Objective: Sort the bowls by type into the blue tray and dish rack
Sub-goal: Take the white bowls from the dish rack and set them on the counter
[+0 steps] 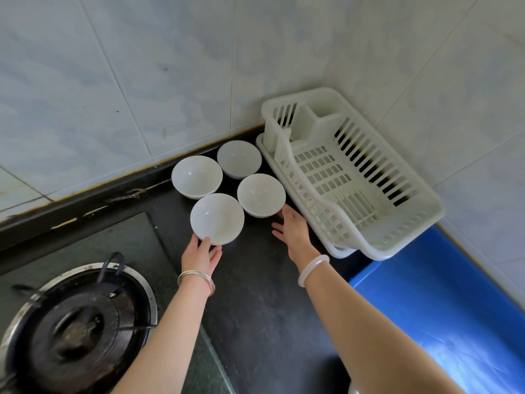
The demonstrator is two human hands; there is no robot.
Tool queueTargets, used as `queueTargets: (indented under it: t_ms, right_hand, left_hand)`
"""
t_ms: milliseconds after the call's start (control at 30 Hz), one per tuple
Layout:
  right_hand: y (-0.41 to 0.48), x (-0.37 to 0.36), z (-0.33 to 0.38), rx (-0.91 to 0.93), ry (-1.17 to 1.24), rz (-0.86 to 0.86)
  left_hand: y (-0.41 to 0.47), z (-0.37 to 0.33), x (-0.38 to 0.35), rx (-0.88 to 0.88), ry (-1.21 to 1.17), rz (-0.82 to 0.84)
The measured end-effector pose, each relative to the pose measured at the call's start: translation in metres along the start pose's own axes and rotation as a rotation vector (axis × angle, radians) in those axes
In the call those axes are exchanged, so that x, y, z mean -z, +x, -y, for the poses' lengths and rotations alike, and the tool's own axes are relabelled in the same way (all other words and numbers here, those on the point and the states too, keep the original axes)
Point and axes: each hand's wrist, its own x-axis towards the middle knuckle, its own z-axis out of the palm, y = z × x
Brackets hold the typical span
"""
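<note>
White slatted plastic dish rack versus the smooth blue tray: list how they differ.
Colour: the white slatted plastic dish rack is white, the smooth blue tray is blue.
Build: the rack has slits in its walls and a grid floor; the tray shows a solid surface.
Place: the rack sits wholly in view in the tiled corner; the tray lies nearer the person and is cut off by the picture's edge.
Shared: both look empty where visible.

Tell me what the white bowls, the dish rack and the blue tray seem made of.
Bowls: probably glazed ceramic, glossy with small highlights; melamine not excluded. Dish rack: moulded white plastic, satin, with slotted walls and grid floor. Blue tray: likely plastic, smooth with a soft sheen.
</note>
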Motion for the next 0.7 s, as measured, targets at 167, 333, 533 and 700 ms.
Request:
queueTargets:
  t_ms: [167, 333, 533, 700]
  right_hand:
    - [-0.034, 0.030, -0.004, 0.127, -0.158, 0.018]
    - [-0.092, 0.093, -0.023, 0.237, -0.404, -0.040]
    - [-0.163, 0.180, -0.074, 0.250, -0.712, -0.257]
    - [-0.213, 0.239, -0.123, 0.159, -0.938, -0.374]
  left_hand:
    - [-0.018, 0.020, 0.004, 0.065, 0.134, 0.105]
    - [-0.066, 0.065, -0.001, 0.138, 0.363, 0.291]
    - [-0.123, 0.121, -0.012, 0.085, 0.770, 0.526]
    - [-0.165, 0.164, -0.009, -0.101, 1.147, 0.702]
